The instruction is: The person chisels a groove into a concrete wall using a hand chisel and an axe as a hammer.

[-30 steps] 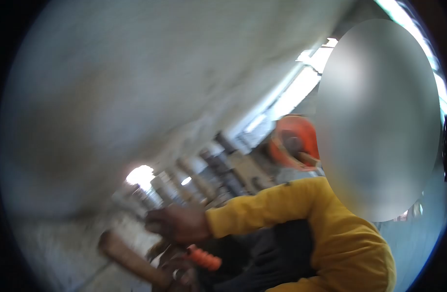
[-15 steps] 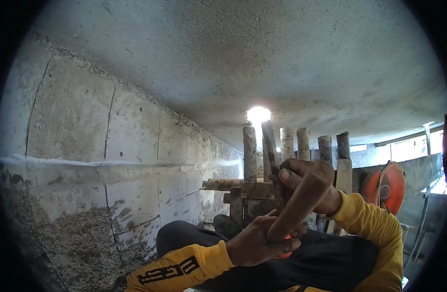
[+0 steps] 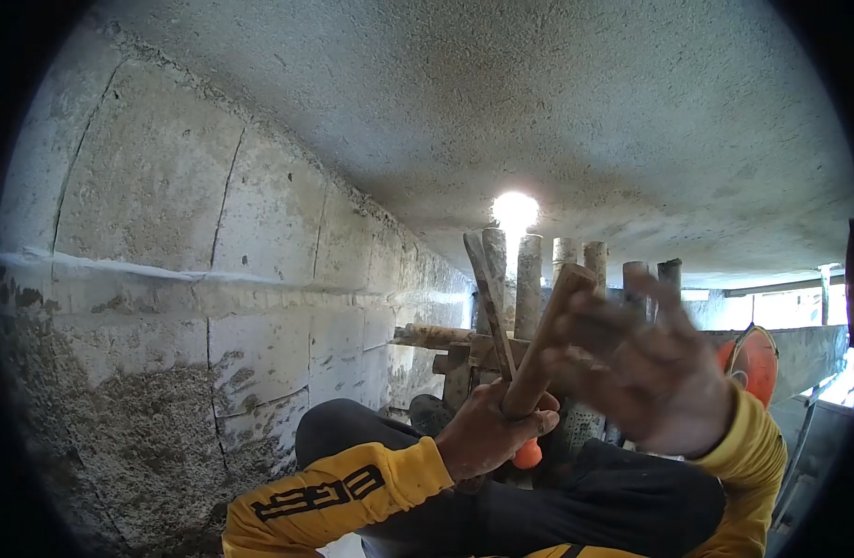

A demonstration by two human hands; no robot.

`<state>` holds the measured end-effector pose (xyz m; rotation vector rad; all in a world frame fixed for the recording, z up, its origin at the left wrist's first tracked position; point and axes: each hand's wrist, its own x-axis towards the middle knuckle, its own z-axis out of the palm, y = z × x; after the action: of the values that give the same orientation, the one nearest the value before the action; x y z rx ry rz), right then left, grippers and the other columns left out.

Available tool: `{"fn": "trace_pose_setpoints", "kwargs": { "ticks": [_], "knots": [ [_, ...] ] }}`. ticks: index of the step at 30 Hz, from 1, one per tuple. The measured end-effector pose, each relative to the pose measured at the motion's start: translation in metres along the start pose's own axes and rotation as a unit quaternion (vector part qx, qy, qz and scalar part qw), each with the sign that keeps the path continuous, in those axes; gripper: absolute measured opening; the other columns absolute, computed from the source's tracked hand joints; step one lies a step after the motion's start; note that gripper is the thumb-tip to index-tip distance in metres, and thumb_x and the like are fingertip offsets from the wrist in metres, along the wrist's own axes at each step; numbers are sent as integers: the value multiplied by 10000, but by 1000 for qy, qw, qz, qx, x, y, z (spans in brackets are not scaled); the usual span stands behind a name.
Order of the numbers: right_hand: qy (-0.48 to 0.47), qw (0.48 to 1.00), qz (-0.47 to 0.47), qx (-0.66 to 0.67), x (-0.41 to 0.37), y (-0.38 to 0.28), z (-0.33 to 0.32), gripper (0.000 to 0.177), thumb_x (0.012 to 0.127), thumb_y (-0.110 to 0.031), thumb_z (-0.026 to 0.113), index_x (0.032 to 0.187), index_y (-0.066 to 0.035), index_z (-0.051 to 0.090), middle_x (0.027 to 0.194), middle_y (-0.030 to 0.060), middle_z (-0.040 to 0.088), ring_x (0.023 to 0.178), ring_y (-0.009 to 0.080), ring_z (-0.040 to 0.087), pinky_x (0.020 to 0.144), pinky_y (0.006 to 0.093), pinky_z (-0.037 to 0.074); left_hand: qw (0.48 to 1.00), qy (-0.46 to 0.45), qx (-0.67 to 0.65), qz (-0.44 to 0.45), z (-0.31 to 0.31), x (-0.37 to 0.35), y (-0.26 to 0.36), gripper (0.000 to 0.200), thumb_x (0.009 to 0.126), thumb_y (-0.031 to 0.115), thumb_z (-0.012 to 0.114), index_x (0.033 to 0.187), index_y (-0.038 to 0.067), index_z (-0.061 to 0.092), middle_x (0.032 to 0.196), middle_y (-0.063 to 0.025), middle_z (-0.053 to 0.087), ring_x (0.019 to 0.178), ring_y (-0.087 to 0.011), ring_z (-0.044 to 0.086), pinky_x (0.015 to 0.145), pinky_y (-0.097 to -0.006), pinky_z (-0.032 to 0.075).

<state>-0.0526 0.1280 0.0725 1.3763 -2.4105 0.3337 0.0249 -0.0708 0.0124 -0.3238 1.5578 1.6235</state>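
Note:
My left hand (image 3: 492, 428) is closed around a round wooden stick (image 3: 550, 339) and a thin, flat, dark strip (image 3: 488, 302), which spread apart above the fist. An orange rounded end (image 3: 527, 454) sticks out below that hand. Just right of the stick's upper part, my right hand (image 3: 646, 367) is raised with its fingers apart and blurred by motion. Whether its fingertips touch the stick is unclear.
Several upright wooden posts (image 3: 527, 288) stand ahead, with a horizontal log (image 3: 432, 336) at their left. A block wall (image 3: 269, 316) runs along the left. The concrete ceiling (image 3: 501, 112) is low overhead. An orange round object (image 3: 755, 363) is at the right.
My right hand has let go of the strip, moved right and opened. The strip and stick now lean differently, with their upper ends further apart. The view has shifted slightly.

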Motion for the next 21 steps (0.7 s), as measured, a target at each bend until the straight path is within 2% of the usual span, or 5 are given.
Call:
{"fn": "trace_pose_setpoints", "kwargs": {
  "ticks": [5,8,13,17,21],
  "knots": [
    [-16,998,-48,-28,4,-19,38,226,738,-255,671,954,-196,705,957,-26,653,1156,200,553,1164,522,292,998,-7,47,36,2,-5,-3,277,880,254,683,973,2,615,848,-80,654,745,-134,610,679,-328,504],
    [37,994,-100,9,6,-7,48,173,606,-248,681,743,-144,666,798,-22,629,908,183,589,1055,490,384,994,-10,79,80,8,-5,-10,386,913,267,680,1184,12,576,895,-46,641,660,-85,598,516,-245,481],
    [122,988,-98,10,-2,5,39,169,486,-197,696,604,-125,598,670,-12,582,739,163,555,876,436,462,978,-52,-174,99,8,-5,-20,630,948,481,563,1344,-2,481,1022,-69,589,764,-93,604,561,-251,515],
    [139,988,-65,-10,-12,15,27,219,473,-169,761,611,-116,599,666,-4,592,717,177,554,806,422,480,992,-6,-73,105,-11,10,-17,676,970,551,467,1357,-3,482,994,-76,580,749,-98,601,619,-233,525],
    [138,989,-33,-45,-35,25,20,209,515,-151,785,623,-114,609,662,-1,584,703,182,553,781,442,465,981,121,41,146,-36,27,-17,382,971,271,576,1247,7,570,848,-23,593,724,-83,593,573,-213,508]
  ]
}}
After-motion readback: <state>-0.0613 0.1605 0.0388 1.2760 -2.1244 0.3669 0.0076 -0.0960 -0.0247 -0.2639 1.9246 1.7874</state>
